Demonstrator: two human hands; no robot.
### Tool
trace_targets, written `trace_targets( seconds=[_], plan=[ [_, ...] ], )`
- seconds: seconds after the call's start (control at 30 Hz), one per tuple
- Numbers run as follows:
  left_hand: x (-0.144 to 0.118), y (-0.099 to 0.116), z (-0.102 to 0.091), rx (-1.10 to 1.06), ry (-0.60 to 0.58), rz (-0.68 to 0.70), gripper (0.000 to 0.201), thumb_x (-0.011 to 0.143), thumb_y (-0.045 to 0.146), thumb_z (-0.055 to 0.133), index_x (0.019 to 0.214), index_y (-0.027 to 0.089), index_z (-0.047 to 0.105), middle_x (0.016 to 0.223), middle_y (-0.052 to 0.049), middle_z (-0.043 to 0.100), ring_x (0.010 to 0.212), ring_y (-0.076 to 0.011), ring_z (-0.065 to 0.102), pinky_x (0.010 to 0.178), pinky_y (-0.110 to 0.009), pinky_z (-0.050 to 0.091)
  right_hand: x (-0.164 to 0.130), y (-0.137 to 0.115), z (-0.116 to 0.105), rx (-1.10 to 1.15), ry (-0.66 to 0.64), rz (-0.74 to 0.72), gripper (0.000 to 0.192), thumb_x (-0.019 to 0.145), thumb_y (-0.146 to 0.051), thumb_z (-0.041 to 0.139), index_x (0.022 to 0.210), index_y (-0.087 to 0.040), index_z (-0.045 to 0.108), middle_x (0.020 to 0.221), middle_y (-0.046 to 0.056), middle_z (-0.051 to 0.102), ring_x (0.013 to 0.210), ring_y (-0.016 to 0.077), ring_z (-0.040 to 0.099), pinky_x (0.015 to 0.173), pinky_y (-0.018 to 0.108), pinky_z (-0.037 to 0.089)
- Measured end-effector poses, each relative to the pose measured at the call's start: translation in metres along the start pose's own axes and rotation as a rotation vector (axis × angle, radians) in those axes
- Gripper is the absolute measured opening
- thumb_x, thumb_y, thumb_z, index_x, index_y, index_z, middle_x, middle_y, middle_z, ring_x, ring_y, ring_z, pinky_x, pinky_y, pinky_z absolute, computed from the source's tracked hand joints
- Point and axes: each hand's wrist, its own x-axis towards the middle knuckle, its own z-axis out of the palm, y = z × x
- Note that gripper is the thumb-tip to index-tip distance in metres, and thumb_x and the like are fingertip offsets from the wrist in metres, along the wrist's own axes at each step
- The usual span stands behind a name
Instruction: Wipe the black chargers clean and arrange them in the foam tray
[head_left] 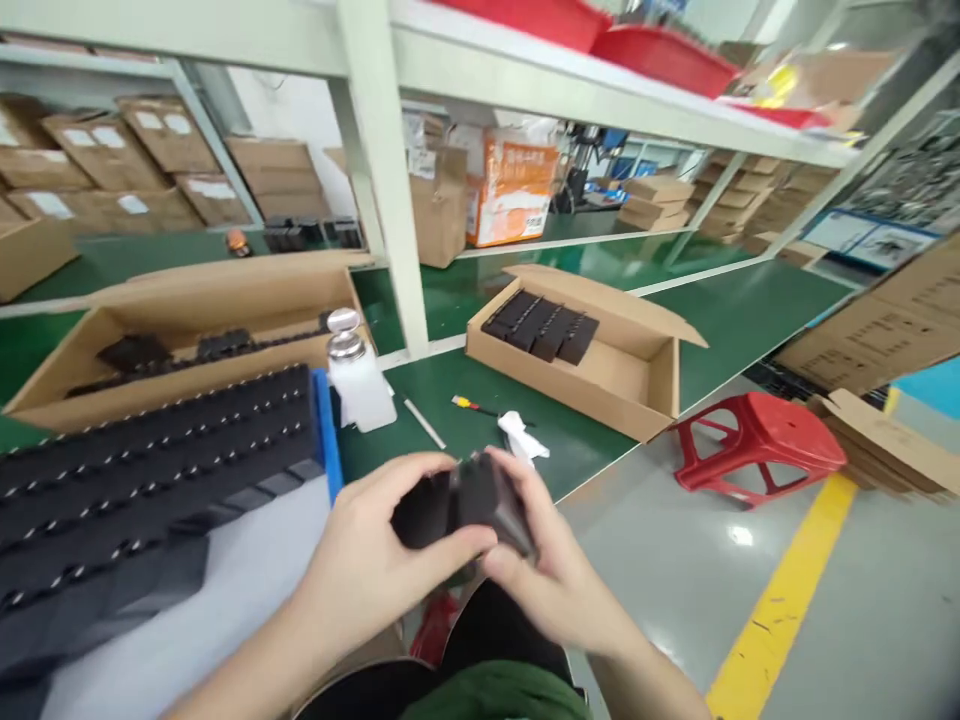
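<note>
Two black box-shaped parts (480,500) sit side by side between my hands, above the bench's front edge. My left hand (390,540) wraps round the left side, its thumb across the front. From the right, my right hand (544,560) closes on the same parts, thumb near the other thumb. A blue-edged tray (330,440) on the left carries rows of similar black parts with small shiny pins. Beyond my hands, an open cardboard box (630,375) holds a row of black parts in its left half.
A white pump bottle (361,385), a thin stick (424,422), a short cable (472,404) and a crumpled white tissue (521,438) lie on the green bench. Another open cardboard box (225,360) stands behind the tray. A shelf post (386,180) rises mid-bench. A red stool (765,440) stands right.
</note>
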Motion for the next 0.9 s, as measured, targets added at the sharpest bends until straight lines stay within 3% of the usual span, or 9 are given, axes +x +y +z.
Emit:
trace_targets(
  seconds=[0.1,0.17,0.27,0.37,0.47,0.6,0.73,0.9],
  plan=[
    [0.076,0.023,0.023,0.083,-0.072,-0.019,0.050,0.073,0.069,0.072,0.091,0.023,0.069,0.088,-0.002,0.075,0.079,-0.0228,0.070,0.071,-0.032,0.055,0.028,0.009,-0.072,-0.046,0.255,-0.009,0.061,0.093,-0.061,0.055,0.142,-0.030,0.036,0.144,0.011,0.053,0.130,0.0259,0.057,0.106,0.041,0.052],
    [0.133,0.036,0.052,0.161,-0.058,-0.049,0.054,0.077,0.074,0.065,0.088,0.021,0.066,0.090,-0.004,0.074,0.086,-0.0233,0.069,0.073,-0.032,0.053,0.051,0.020,-0.127,-0.108,0.319,-0.003,0.062,0.088,-0.060,0.063,0.135,-0.029,0.035,0.139,0.012,0.055,0.122,0.0244,0.061,0.102,0.041,0.054],
    [0.208,0.045,0.108,0.245,-0.045,-0.077,0.055,0.083,0.072,0.062,0.097,0.018,0.066,0.100,-0.007,0.073,0.095,-0.0251,0.068,0.082,-0.036,0.054,0.087,0.037,-0.194,-0.234,0.312,-0.003,0.066,0.078,-0.052,0.076,0.126,-0.029,0.038,0.131,0.009,0.056,0.114,0.0229,0.063,0.101,0.043,0.054],
    [0.252,0.043,0.163,0.338,-0.093,-0.126,0.049,0.092,0.059,0.060,0.111,0.015,0.064,0.110,-0.009,0.069,0.101,-0.0234,0.067,0.090,-0.043,0.055,0.120,0.054,-0.235,-0.427,0.201,0.003,0.056,0.081,-0.046,0.076,0.124,-0.023,0.049,0.122,0.008,0.060,0.115,0.0249,0.061,0.103,0.050,0.051],
    [0.265,0.033,0.204,0.429,-0.134,-0.184,0.041,0.097,0.046,0.061,0.123,0.016,0.061,0.122,-0.010,0.065,0.106,-0.0235,0.065,0.092,-0.046,0.056,0.147,0.071,-0.255,-0.604,0.013,0.044,0.041,0.093,-0.041,0.067,0.126,-0.017,0.057,0.118,0.008,0.062,0.106,0.0229,0.063,0.093,0.046,0.055],
    [0.261,0.020,0.229,0.518,-0.147,-0.196,0.041,0.096,0.041,0.063,0.129,0.017,0.058,0.131,-0.011,0.061,0.114,-0.0260,0.063,0.095,-0.048,0.055,0.175,0.094,-0.260,-0.751,-0.243,0.077,0.033,0.097,-0.039,0.064,0.120,-0.016,0.061,0.114,0.007,0.065,0.096,0.0185,0.066,0.084,0.039,0.058],
    [0.260,0.011,0.231,0.553,-0.138,-0.205,0.042,0.096,0.041,0.063,0.131,0.017,0.057,0.133,-0.012,0.059,0.116,-0.0267,0.062,0.096,-0.049,0.055,0.186,0.109,-0.249,-0.865,-0.216,0.053,0.036,0.097,-0.038,0.063,0.125,-0.017,0.060,0.126,0.010,0.062,0.109,0.0223,0.064,0.093,0.044,0.056],
    [0.269,0.004,0.217,0.522,-0.149,-0.240,0.040,0.097,0.042,0.061,0.128,0.017,0.058,0.127,-0.011,0.062,0.109,-0.0245,0.065,0.092,-0.047,0.056,0.194,0.107,-0.235,-0.848,-0.159,-0.037,0.041,0.096,-0.038,0.064,0.131,-0.018,0.057,0.136,0.011,0.057,0.118,0.0256,0.060,0.099,0.049,0.053]
  ],
)
